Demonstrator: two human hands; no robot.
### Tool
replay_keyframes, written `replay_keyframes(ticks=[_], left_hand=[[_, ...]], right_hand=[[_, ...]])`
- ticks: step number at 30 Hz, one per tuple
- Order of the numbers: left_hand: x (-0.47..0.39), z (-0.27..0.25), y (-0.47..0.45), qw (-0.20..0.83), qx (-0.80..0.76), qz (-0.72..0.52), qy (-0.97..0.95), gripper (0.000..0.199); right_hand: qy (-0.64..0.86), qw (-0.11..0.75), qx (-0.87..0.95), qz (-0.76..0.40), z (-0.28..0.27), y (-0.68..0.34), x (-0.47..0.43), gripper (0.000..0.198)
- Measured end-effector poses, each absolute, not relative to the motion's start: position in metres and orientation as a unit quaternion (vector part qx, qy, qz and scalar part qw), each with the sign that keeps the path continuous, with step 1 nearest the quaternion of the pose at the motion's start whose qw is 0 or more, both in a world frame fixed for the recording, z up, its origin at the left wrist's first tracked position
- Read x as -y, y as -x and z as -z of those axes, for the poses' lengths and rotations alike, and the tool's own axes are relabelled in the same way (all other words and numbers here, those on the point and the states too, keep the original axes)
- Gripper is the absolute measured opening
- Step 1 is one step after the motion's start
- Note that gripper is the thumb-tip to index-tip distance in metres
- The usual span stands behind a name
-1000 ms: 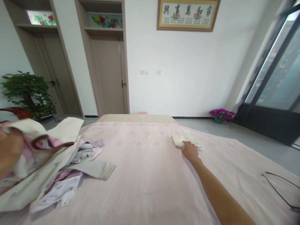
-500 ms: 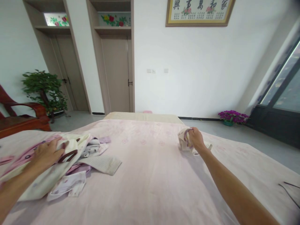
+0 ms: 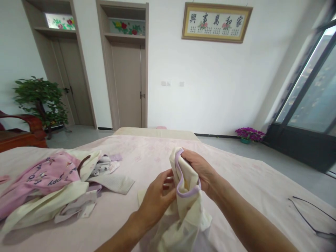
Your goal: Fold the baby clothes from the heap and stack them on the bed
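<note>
A small cream garment (image 3: 181, 218) with lavender trim around its opening is held up in front of me over the bed; its lower part hangs down toward the sheet. On its right side, my right hand (image 3: 201, 169) grips the trimmed edge, fingers partly hidden behind the cloth. My left hand (image 3: 159, 196) holds the garment from the left, with bent fingers and the thumb against the fabric. The opening gapes upward between both hands. Off to the left lies a heap of clothes, with a pink printed garment (image 3: 54, 173) on top.
A pale pink sheet (image 3: 118, 224) covers the bed. Grey and white clothes (image 3: 115, 182) edge the heap. Eyeglasses (image 3: 312, 224) lie at the right. Beyond stand a wooden armchair (image 3: 34, 127), a leafy plant (image 3: 42, 101) and purple flowers (image 3: 249, 134).
My right hand has brought the cream garment from the right to the middle. My left hand has left the clothes heap and come to the garment. The pink garment now lies uncovered.
</note>
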State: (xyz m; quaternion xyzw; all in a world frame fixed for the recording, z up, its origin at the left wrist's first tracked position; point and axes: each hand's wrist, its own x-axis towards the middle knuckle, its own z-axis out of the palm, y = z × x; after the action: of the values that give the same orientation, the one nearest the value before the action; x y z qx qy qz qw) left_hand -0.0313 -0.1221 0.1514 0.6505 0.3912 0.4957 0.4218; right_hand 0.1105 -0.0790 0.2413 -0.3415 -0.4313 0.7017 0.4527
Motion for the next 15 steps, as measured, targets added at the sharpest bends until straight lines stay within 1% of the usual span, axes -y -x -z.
replay_keyframes(ticks=[1,4,5,6,8,10,11,12,13,15], left_hand=[[0.123,-0.147,0.026,0.406,-0.393,-0.502,-0.655,0.044],[0.121,-0.125,0.026,0.361,-0.427,-0.492,-0.667,0.016],[0.118,-0.118,0.032,0.357,-0.444,-0.487,-0.663,0.013],[0.113,-0.115,0.04,0.362,-0.458,-0.491,-0.647,0.014],[0.097,-0.122,0.062,0.4,-0.469,-0.539,-0.573,0.014],[0.076,-0.151,0.093,0.445,-0.449,-0.625,-0.458,0.016],[0.065,-0.173,0.109,0.429,-0.443,-0.688,-0.382,0.013],[0.056,-0.2,0.127,0.41,-0.437,-0.715,-0.361,0.011],[0.049,-0.228,0.145,0.389,-0.422,-0.738,-0.354,0.012],[0.042,-0.284,0.18,0.3,-0.356,-0.8,-0.378,0.021]], right_hand=[[0.337,0.452,0.425,-0.708,-0.241,-0.108,0.085,0.01],[0.309,0.446,0.421,-0.727,-0.241,-0.107,0.095,0.013],[0.301,0.442,0.427,-0.729,-0.24,-0.11,0.096,0.013],[0.295,0.439,0.435,-0.729,-0.238,-0.114,0.095,0.014],[0.297,0.45,0.456,-0.708,-0.229,-0.127,0.09,0.02],[0.317,0.475,0.477,-0.668,-0.214,-0.141,0.082,0.029],[0.33,0.482,0.488,-0.648,-0.205,-0.147,0.079,0.033],[0.342,0.483,0.501,-0.631,-0.195,-0.152,0.076,0.036],[0.354,0.479,0.515,-0.617,-0.185,-0.156,0.074,0.038],[0.378,0.46,0.538,-0.597,-0.164,-0.16,0.073,0.036]])
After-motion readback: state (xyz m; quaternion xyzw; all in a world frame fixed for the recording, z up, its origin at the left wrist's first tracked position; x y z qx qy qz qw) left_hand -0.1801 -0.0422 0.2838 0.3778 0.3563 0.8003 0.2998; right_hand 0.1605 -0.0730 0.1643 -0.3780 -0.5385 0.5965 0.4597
